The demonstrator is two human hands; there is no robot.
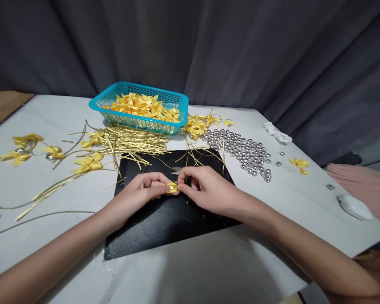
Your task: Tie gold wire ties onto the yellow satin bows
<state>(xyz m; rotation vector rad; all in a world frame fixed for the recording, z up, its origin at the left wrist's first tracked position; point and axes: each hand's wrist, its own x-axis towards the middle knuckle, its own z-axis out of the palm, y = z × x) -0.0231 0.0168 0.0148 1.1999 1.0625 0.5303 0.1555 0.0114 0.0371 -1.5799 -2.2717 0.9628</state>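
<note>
Above a black mat [164, 223], my left hand [147, 188] pinches a small yellow ribbon bow [172, 188] between thumb and fingers. My right hand [204, 188] is closed at the bow's right side, its thumb and index fingertips together on that edge. A bit of silver shows just behind the bow. Scissor blades [176, 171] lie on the mat beyond the fingertips, the rest of the tool hidden by my right hand. Gold twist ties [133, 143] are heaped behind my left hand.
A blue basket [139, 118] holds yellow bows at the back. Silver beads [240, 150] spread right of the mat. Tied bows [88, 162] lie left. At the right are a crumpled white tissue [277, 133], a loose bow [299, 164] and a white mouse-like object [354, 207].
</note>
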